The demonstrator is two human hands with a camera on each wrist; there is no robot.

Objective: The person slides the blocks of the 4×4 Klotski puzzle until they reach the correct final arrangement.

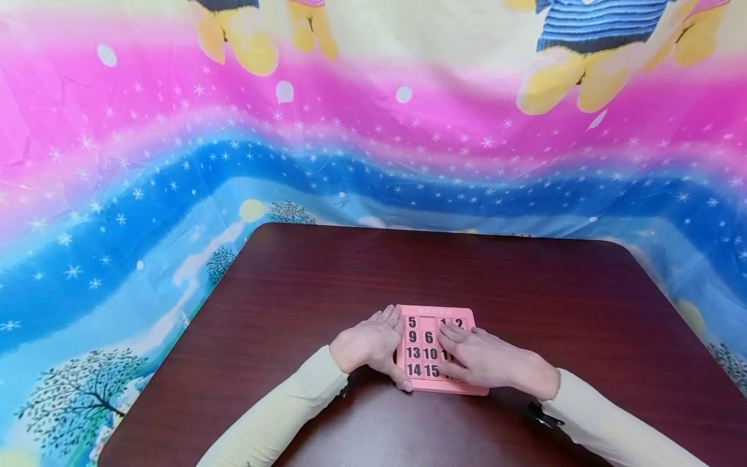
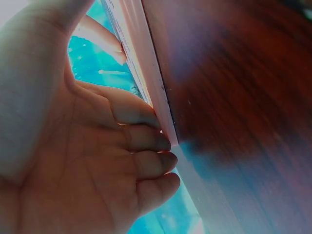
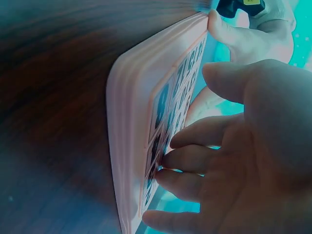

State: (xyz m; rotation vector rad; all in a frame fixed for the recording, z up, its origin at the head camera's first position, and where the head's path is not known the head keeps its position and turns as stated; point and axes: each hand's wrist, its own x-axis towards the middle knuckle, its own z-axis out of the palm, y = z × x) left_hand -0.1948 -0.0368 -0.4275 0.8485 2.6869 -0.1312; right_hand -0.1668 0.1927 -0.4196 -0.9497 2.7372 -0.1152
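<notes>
A pink sliding number puzzle (image 1: 430,354) lies flat on the table in front of me. Its top row reads 5, a vacant slot, 1 and 2; below show 9, 6, 13, 10, 14 and 15. My left hand (image 1: 373,340) rests along the puzzle's left edge, fingers fairly straight and thumb at the near left corner. In the left wrist view its fingertips meet the pink frame (image 2: 161,97). Extended over the right-hand columns, my right hand (image 1: 496,358) covers several tiles. The right wrist view has its loosely stretched fingers touching the tile face (image 3: 163,109).
The dark reddish-brown table (image 1: 327,272) has rounded far corners. Behind it hangs a colourful printed cloth (image 1: 373,155) with snowflakes and trees. A black strap piece (image 1: 544,415) sits at the right sleeve's cuff.
</notes>
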